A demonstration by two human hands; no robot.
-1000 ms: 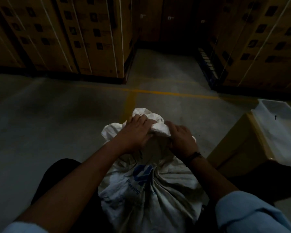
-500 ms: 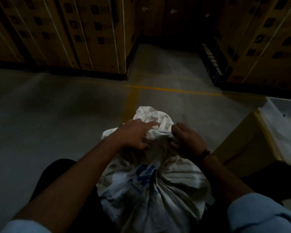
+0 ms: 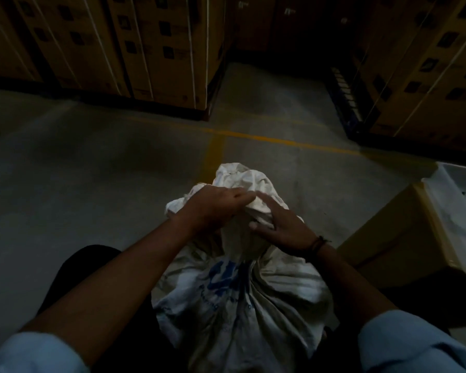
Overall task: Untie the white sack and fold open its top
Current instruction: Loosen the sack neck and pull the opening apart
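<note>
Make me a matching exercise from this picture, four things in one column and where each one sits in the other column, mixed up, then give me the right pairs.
Things:
1. white sack
2. left hand
3. open cardboard box
4. yellow floor line

Places:
A. on the concrete beyond the sack
B. at the right edge, beside the sack
C. between the person's forearms, blue print on its front
D. on the sack's bunched top, opposite the right hand

Pairs: 1-C, 2-D, 3-B, 4-A
</note>
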